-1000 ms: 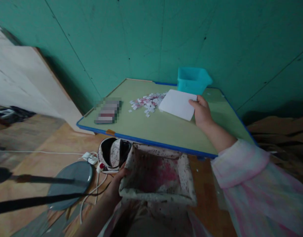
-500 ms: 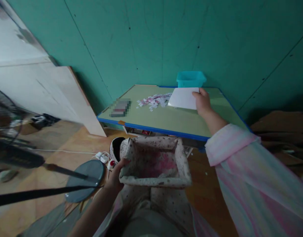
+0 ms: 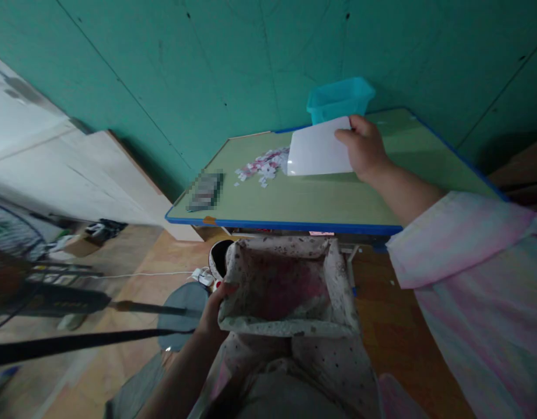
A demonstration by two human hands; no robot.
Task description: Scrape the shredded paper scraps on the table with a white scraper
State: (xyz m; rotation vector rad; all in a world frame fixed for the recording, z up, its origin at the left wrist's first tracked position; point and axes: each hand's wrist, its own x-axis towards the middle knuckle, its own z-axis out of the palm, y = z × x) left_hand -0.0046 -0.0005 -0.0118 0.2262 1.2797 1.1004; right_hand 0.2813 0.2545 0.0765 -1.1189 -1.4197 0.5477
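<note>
Over the worktop (image 3: 321, 203), the right hand (image 3: 363, 147) clamps a white sheet (image 3: 318, 146) beside paper scraps (image 3: 263, 166); the left hand (image 3: 216, 311) holds a cloth tray (image 3: 290, 329) open below.

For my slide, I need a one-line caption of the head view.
Right hand holds a white card beside paper scraps; left hand grips a cloth basket.

Right hand (image 3: 363, 147) has swung the white card (image 3: 318, 146) square to the surface's (image 3: 321, 203) front edge, beside the paper scraps (image 3: 264, 167).
</note>
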